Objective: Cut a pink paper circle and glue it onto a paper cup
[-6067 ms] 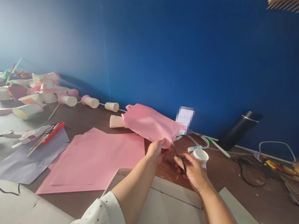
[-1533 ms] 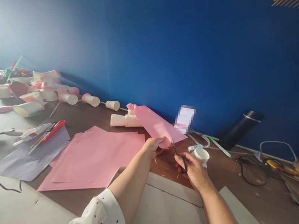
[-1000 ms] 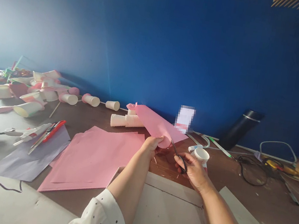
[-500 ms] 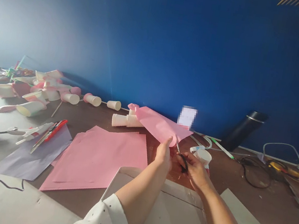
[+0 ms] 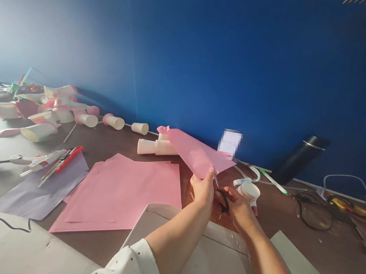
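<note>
My left hand [image 5: 203,190] is closed on the near edge of a sheet of pink paper [image 5: 193,150], with the thumb uppermost. The sheet is held up off the table and slopes down toward me. In my right hand [image 5: 236,206] is a pair of scissors [image 5: 223,201] with black handles. Their blades point up and left at the paper's edge, close beside my left thumb. How far the blades are apart I cannot tell. Behind the raised sheet, a stack of paper cups [image 5: 148,147] lies on its side, partly covered.
Left lie more pink sheets [image 5: 125,192], a purple sheet [image 5: 38,193] with a glue gun [image 5: 43,160] and a red cutter [image 5: 67,160], and a pile of pink-and-white cups [image 5: 41,131]. Right stand a white cup [image 5: 250,191] and a leaning black bottle [image 5: 300,160]. A blue wall [image 5: 194,64] rises behind.
My left hand has shifted slightly right, its thumb now closer to the scissor blades. The paper's near edge, curled up by the thumb before, looks flatter. My right hand has barely moved.
</note>
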`<action>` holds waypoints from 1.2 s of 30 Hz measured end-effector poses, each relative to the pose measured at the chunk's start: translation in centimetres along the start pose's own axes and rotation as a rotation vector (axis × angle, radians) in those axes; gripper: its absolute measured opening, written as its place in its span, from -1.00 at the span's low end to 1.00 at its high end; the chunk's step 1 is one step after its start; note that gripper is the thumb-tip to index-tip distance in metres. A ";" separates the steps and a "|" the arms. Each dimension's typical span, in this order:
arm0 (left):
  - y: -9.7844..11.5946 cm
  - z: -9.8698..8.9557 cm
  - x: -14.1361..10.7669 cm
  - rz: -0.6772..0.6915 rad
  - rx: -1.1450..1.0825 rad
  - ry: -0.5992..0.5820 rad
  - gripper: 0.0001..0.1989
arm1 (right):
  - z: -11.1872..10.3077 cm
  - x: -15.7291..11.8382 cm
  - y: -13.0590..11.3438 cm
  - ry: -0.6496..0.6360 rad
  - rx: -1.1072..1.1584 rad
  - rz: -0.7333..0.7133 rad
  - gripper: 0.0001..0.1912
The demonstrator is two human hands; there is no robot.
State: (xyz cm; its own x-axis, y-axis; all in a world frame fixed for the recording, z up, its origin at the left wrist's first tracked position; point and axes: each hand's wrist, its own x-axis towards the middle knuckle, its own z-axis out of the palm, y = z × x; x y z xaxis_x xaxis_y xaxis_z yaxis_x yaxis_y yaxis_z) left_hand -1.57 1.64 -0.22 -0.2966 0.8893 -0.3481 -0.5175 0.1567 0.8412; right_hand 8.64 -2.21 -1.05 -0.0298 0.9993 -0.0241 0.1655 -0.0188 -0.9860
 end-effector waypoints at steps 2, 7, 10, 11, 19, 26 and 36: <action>-0.2 -0.2 0.4 0.051 -0.010 0.011 -0.63 | -0.1 0.1 0.2 -0.019 -0.026 -0.006 -0.63; -0.1 -0.3 0.7 0.021 -0.070 0.020 -0.67 | -0.2 0.2 0.8 -0.058 -0.007 0.000 -0.63; 0.1 -0.4 0.8 -0.026 -0.057 0.042 -0.72 | -0.2 0.4 1.3 -0.074 0.037 0.011 -0.61; 0.0 -0.4 0.9 -0.042 -0.047 0.045 -0.73 | -0.2 0.5 1.5 -0.084 0.055 0.014 -0.60; -0.8 -0.5 2.0 -0.066 -0.056 0.047 -0.75 | -0.6 0.8 2.4 -0.111 0.096 0.046 -0.57; -0.5 -0.3 1.5 -0.104 -0.034 0.044 -0.73 | -0.6 0.7 1.9 -0.125 0.124 0.096 -0.57; -0.2 -0.4 1.5 -0.126 0.000 0.010 -0.67 | -0.6 0.4 1.2 -0.096 0.064 0.077 -0.56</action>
State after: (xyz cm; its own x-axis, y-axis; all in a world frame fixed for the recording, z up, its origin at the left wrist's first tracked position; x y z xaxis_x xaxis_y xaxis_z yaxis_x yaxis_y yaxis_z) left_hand -2.18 2.81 -1.09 -0.2370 0.8584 -0.4549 -0.5512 0.2668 0.7906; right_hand 9.45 -1.83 -2.09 -0.1137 0.9871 -0.1125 0.1078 -0.1003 -0.9891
